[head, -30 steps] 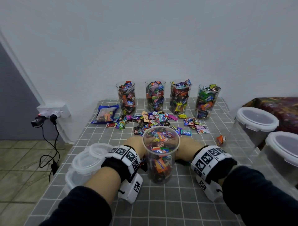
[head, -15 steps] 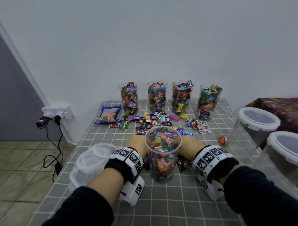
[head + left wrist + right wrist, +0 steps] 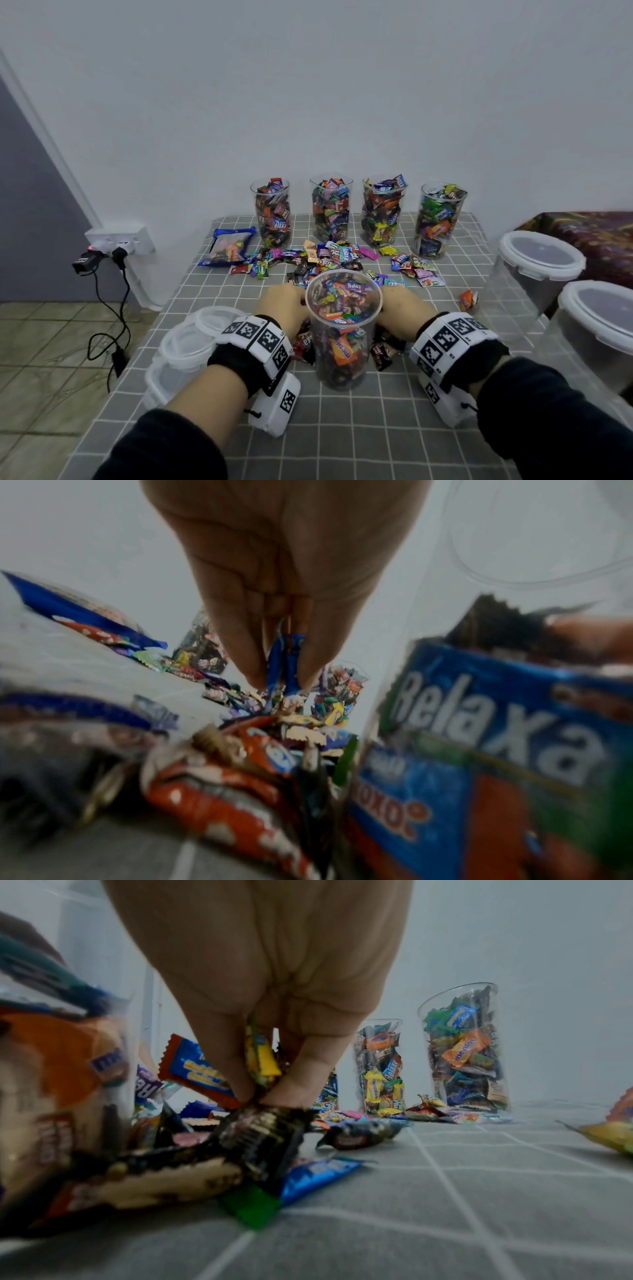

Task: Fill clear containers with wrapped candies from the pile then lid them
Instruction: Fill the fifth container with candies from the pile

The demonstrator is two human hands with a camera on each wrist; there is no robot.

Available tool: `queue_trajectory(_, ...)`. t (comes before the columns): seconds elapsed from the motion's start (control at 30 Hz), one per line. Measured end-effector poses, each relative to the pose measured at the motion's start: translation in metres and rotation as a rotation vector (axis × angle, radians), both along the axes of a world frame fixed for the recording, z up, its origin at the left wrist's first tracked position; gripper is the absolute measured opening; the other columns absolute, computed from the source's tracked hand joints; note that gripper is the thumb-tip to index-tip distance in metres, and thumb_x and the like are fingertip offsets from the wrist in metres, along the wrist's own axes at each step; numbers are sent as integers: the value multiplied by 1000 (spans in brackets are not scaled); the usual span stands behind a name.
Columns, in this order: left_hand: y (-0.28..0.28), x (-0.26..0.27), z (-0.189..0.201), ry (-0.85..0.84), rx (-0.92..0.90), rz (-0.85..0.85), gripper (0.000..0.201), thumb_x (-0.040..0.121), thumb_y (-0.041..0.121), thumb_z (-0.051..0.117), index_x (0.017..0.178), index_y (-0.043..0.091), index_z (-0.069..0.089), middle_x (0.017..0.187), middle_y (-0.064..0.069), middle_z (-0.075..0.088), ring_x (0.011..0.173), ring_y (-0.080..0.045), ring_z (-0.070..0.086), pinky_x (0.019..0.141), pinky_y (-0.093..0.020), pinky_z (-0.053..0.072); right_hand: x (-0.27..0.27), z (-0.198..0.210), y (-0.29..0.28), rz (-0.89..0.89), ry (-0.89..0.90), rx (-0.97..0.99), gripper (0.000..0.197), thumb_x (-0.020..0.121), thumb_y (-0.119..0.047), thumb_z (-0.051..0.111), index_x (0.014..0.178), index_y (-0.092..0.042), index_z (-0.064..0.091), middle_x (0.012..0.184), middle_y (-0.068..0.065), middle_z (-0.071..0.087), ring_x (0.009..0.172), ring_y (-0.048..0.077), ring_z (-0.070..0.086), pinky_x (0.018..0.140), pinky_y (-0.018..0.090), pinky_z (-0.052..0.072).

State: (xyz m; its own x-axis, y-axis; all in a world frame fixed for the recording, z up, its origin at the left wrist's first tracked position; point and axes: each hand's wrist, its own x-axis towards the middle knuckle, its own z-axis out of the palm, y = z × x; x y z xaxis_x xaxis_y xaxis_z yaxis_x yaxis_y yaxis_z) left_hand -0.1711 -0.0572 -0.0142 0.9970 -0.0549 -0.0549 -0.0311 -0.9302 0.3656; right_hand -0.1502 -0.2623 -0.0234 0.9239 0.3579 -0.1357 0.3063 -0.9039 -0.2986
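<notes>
The near cup (image 3: 343, 329) stands upright on the checked cloth (image 3: 376, 428) between the two hands, close to full and without a lid; it sits where it sat a second ago, though the sweets on top have shifted and a blue wrapper now shows there. The left hand (image 3: 286, 308) is down at the cup's left side, as before, fingers bunched and pinching a blue sweet (image 3: 286, 664) by its wrapper; the right hand (image 3: 400, 310) is down at the cup's right side, fingers closed on a yellow sweet (image 3: 262, 1058) and touching the dark wrappers under it. The pile (image 3: 325, 260) lies behind the cup and spreads round its base; behind that, four filled cups (image 3: 385, 212) stand in a row by the wall, unchanged. A stack of lids (image 3: 191, 339) rests at the cloth's left edge; two big lidded tubs (image 3: 541, 257) stand to the right.
</notes>
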Motion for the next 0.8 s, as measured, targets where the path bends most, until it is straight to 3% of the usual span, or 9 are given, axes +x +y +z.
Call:
queue_trajectory(0.1,3,-3,7,-36,-28,22,19,88,24,60,91,9,71,90,-9,69,83,-24,60,68,-27,42,-5,5,0,2,-21,58,24,92,-11,51,109,-18,67,111,3,67,103,22,59,83,27,47)
queue_trajectory(0.2,4,-3,13,-76,-109,26,20,85,24,63,89,6,72,87,-12,70,85,-26,62,75,-35,49,-9,10,-3,-23,-56,86,16,91,-9,52,87,-16,65,95,2,62,90,20,55,62,21,34)
queue_trajectory(0.3,5,-5,22,-127,-163,20,22,85,23,65,87,2,71,85,-14,69,85,-27,61,76,-37,47,-8,14,-7,-80,-78,169,14,90,-9,54,94,-14,66,81,-4,52,83,20,53,57,22,31)
queue_trajectory(0.37,6,-7,29,-153,-172,16,21,83,20,65,82,0,69,80,-14,66,81,-28,58,69,-34,41,-8,19,-10,-112,-82,262,13,89,-7,55,89,-18,62,78,-5,50,72,18,53,50,15,32)
queue_trajectory(0.47,5,-12,39,-202,-212,18,21,83,20,66,75,0,66,71,-12,63,72,-27,54,65,-34,40,-13,38,-13,-143,-72,446,15,89,-1,53,89,-14,61,75,-2,55,60,12,52,51,16,40)
queue_trajectory(0.6,5,-17,51,-261,-230,25,24,84,21,65,75,-1,67,68,-13,62,66,-22,51,64,-35,38,-24,71,-12,-150,-148,570,16,89,2,53,92,-11,63,71,-3,55,61,15,54,57,26,48)
queue_trajectory(0.7,7,-19,56,-289,-280,23,22,83,19,67,79,-2,69,74,-16,66,71,-26,57,69,-38,44,-31,89,-9,-125,-202,615,20,87,2,52,91,-14,62,74,-4,58,68,19,59,62,31,51)
queue_trajectory(0.8,7,-20,59,-304,-303,20,21,83,20,67,85,0,72,80,-16,69,79,-28,62,76,-42,49,-39,100,-2,-71,-230,627,18,88,-1,55,91,-18,61,77,-7,57,68,15,59,61,25,46)
